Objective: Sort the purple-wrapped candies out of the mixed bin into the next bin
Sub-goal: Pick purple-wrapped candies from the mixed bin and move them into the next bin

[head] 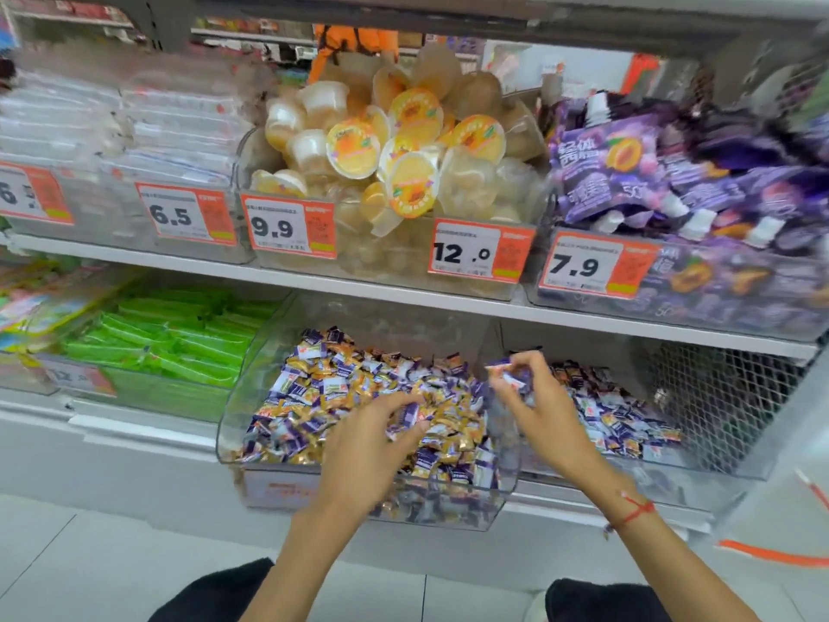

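The mixed bin (233,435), clear plastic on the lower shelf, holds a heap of purple-and-white and gold-wrapped candies. The bin to its right (717,464) holds mostly purple-wrapped candies (614,419). My left hand (372,446) is down in the mixed bin, and its thumb and fingers pinch a purple candy (409,414). Over the divide between the two bins, my right hand (536,399) is raised with a few purple candies (511,374) gripped in its fingertips.
Green packets (179,343) fill the bin to the left. The upper shelf carries jelly cups (394,150), purple pouches (673,172) and orange price tags (482,253). A wire mesh panel (726,397) stands at the right end. My knees are at the bottom edge.
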